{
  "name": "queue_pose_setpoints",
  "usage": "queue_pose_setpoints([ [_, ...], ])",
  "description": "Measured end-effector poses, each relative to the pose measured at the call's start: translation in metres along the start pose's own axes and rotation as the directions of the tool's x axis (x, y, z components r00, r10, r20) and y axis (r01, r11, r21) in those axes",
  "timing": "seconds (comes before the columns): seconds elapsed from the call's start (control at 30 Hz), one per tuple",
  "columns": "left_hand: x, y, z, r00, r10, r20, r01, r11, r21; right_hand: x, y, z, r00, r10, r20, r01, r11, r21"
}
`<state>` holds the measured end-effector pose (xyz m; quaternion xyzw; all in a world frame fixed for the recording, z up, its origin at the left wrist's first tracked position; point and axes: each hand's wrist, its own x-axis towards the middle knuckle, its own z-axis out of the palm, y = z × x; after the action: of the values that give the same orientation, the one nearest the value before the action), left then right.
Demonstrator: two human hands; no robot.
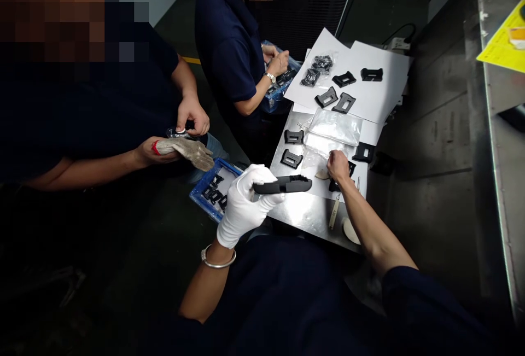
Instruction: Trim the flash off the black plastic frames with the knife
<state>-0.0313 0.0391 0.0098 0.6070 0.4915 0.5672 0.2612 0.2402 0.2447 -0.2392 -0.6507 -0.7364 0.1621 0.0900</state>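
My left hand [248,197], in a white glove, grips one end of a black plastic part [289,184] and holds it edge-on above the near side of the metal table. Bare and curled, my right hand [338,165] is over the table beside the clear plastic bags [333,132]; what its fingers hold, if anything, is hidden. Partly under that wrist lies another black part [334,185]. A pale-handled tool [334,212] rests closer to me, and a round cream-coloured piece [351,230] is at the table's near edge.
Several black parts [343,103] lie on white paper [385,52] and on the metal table [297,121]. At left, a co-worker holds a grey work glove [191,151] near a blue bin [200,194] of parts. Another co-worker's hands [278,62] are over a second blue bin [270,103].
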Motion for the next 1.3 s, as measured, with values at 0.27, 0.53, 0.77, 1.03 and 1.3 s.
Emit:
queue_pose_setpoints([
  [0.27, -0.021, -0.010, 0.019, 0.973, -0.226, 0.037, 0.227, 0.974, -0.014, -0.110, -0.059, -0.124, 0.989, -0.146, -0.004, 0.119, 0.785, 0.607],
  [0.53, -0.019, -0.004, 0.038, 0.921, -0.155, 0.357, 0.133, 0.987, 0.086, -0.175, -0.122, -0.206, 0.894, -0.420, 0.158, 0.011, 0.372, 0.928],
  [0.77, -0.022, 0.005, 0.057, 0.881, -0.106, 0.461, 0.047, 0.989, 0.139, -0.200, -0.106, -0.205, 0.941, -0.248, 0.231, -0.124, 0.381, 0.916],
  [1.03, -0.027, 0.011, 0.065, 0.796, -0.231, 0.559, 0.160, 0.972, 0.175, -0.218, -0.096, -0.211, 0.917, -0.219, 0.334, -0.249, 0.341, 0.907],
  [1.3, -0.028, 0.022, 0.077, 0.725, -0.244, 0.643, 0.205, 0.969, 0.137, -0.226, -0.089, -0.204, 0.888, -0.246, 0.388, -0.301, 0.327, 0.896],
])
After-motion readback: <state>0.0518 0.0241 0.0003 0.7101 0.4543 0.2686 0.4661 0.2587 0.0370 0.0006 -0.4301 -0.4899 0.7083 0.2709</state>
